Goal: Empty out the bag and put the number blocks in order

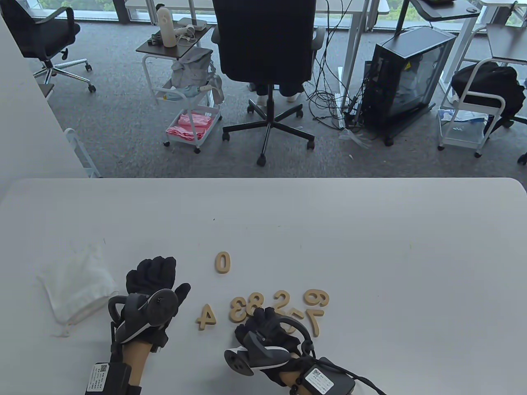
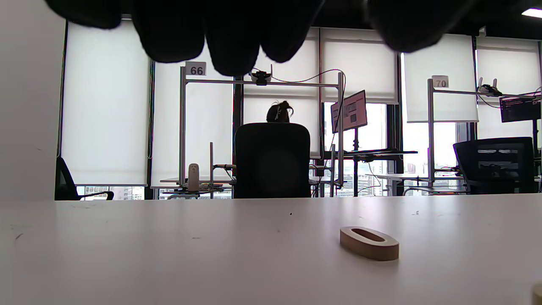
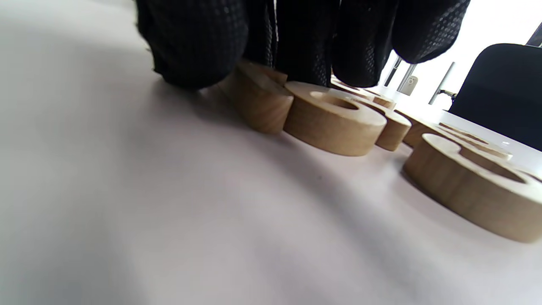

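Note:
Wooden number blocks lie on the white table point(image 1: 370, 230). A 0 point(image 1: 222, 262) lies apart at the back and also shows in the left wrist view point(image 2: 369, 242). In front lie a 4 point(image 1: 206, 317), an 8 point(image 1: 239, 308), a 3 point(image 1: 255, 303), a 2 point(image 1: 281, 299), a 9 point(image 1: 316, 297) and a 7 point(image 1: 315, 321). My right hand point(image 1: 263, 317) reaches into this cluster; its thumb point(image 3: 194, 46) and fingers close on a block point(image 3: 258, 101) that lies on the table. My left hand point(image 1: 158, 279) is open and empty left of the 4. The white bag point(image 1: 76, 284) lies flat at the left.
Beyond the table's far edge stand an office chair point(image 1: 265, 49), a small trolley point(image 1: 185, 103) and a computer case point(image 1: 405, 78). More blocks point(image 3: 470, 186) lie close to the right of the one my right hand touches.

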